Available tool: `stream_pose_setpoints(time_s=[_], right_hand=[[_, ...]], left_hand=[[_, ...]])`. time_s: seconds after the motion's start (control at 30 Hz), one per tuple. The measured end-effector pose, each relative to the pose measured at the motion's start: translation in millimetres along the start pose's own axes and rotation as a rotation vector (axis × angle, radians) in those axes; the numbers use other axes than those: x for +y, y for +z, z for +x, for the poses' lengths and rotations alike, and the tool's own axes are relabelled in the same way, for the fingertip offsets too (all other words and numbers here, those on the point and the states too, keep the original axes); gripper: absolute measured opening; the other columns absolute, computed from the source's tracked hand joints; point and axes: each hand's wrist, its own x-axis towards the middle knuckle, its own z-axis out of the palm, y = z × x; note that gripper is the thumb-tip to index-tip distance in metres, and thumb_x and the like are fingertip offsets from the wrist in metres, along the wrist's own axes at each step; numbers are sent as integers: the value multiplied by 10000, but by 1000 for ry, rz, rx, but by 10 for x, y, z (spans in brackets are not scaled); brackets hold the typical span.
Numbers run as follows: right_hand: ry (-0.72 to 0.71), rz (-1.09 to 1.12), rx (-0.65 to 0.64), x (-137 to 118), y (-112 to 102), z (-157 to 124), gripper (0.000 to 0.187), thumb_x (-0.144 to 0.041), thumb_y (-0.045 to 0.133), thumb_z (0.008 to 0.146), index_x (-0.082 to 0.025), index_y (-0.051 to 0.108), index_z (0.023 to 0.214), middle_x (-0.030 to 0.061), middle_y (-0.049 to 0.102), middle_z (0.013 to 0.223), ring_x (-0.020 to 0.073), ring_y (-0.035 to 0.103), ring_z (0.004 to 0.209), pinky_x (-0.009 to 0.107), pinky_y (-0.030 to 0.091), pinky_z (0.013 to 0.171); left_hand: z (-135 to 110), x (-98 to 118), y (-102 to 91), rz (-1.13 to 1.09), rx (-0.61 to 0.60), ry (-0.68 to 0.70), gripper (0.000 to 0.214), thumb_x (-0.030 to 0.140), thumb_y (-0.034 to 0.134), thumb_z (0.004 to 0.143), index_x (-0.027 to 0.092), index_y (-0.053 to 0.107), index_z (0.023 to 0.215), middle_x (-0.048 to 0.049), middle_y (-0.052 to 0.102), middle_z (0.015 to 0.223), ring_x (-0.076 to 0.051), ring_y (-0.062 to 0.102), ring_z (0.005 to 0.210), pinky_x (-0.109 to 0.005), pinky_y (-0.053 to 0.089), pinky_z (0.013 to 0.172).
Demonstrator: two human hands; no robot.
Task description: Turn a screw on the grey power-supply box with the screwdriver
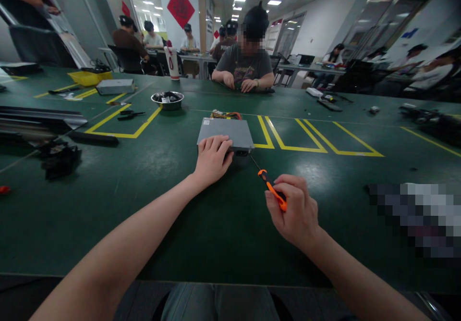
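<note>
A grey metal computer power supply point(234, 129) lies flat on the green table in front of me. Coloured wires point(226, 115) come out at its back, and a dark socket shows on the side facing me. My left hand point(212, 155) grips its front left part, fingers on the top and thumb over the near edge. In my right hand point(295, 205) is an orange and black screwdriver point(264, 176), fingers closed round the handle. The thin shaft points up and left to the box's front right corner; whether the tip touches is too small to tell.
A metal bowl point(167, 101) of dark parts stands beyond, left of the box. Farther left are a yellow basket point(90, 77), another grey box point(115, 87) and black parts point(59, 160). A co-worker point(245, 66) sits opposite. A blurred-out item point(421, 220) lies at right.
</note>
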Motion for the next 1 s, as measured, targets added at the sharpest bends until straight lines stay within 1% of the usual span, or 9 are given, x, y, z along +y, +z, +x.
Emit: stream_pose_setpoints(time_s=[0.13, 0.27, 0.37, 0.5, 0.57, 0.67, 0.83, 0.9, 1.0], right_hand=[[-19, 11, 16, -25, -1, 12, 264, -118, 553, 719, -183, 427, 942, 59, 507, 903, 147, 536, 746, 230, 453, 518], [-21, -16, 21, -29, -17, 26, 195, -120, 570, 702, -191, 441, 831, 53, 490, 906, 111, 509, 662, 227, 441, 514], [7, -22, -18, -10, -14, 15, 178, -173, 569, 734, -185, 448, 865, 61, 496, 920, 117, 513, 680, 228, 442, 520], [15, -4, -10, -7, 5, -1, 231, -123, 538, 748, -173, 437, 950, 65, 511, 916, 132, 532, 741, 203, 431, 495], [-11, -16, 4, -16, 8, 2, 253, -119, 560, 720, -173, 437, 934, 69, 509, 928, 139, 529, 745, 228, 457, 534], [-24, -27, -11, -24, 0, 13, 236, -138, 576, 709, -175, 441, 899, 75, 500, 938, 138, 513, 713, 268, 476, 572], [11, 22, -46, -16, 2, 14, 228, -131, 541, 754, -158, 441, 958, 77, 504, 924, 138, 528, 745, 218, 446, 519], [-4, 6, -40, -16, 11, 12, 234, -110, 547, 739, -159, 445, 943, 76, 503, 932, 131, 527, 733, 219, 446, 526], [-28, -33, -34, -19, 18, 23, 212, -112, 573, 705, -166, 462, 878, 73, 493, 954, 106, 503, 657, 236, 448, 535]], left_hand=[[-2, -5, -2, 3, -4, 0, 230, 278, 462, 848, 222, 498, 1067, -61, 530, 1194, -234, 433, 1115, -407, 297, 920], [0, -5, -1, 6, -1, 1, 229, 280, 460, 849, 220, 499, 1067, -58, 533, 1189, -233, 434, 1114, -402, 294, 921], [2, -3, 2, 3, -1, -4, 231, 276, 462, 847, 223, 499, 1069, -57, 531, 1191, -233, 436, 1112, -404, 293, 920], [-1, -2, -3, -1, -7, -5, 232, 281, 465, 846, 225, 499, 1069, -59, 528, 1197, -235, 432, 1116, -409, 289, 927], [-2, -1, -8, 1, -6, -2, 230, 285, 460, 850, 225, 499, 1068, -58, 529, 1196, -234, 431, 1117, -408, 290, 927], [-3, 3, -14, 12, -3, 1, 228, 287, 455, 854, 221, 498, 1067, -56, 532, 1192, -232, 435, 1113, -403, 293, 925], [4, 4, -8, 27, -6, 6, 231, 289, 460, 852, 214, 499, 1067, -53, 532, 1192, -230, 435, 1112, -399, 291, 928], [6, 3, -6, 28, -7, 5, 231, 285, 462, 850, 214, 500, 1067, -54, 532, 1192, -229, 435, 1111, -398, 290, 931], [7, 2, -9, 22, -10, 2, 230, 280, 462, 849, 215, 500, 1066, -57, 534, 1189, -229, 437, 1109, -401, 292, 927]])
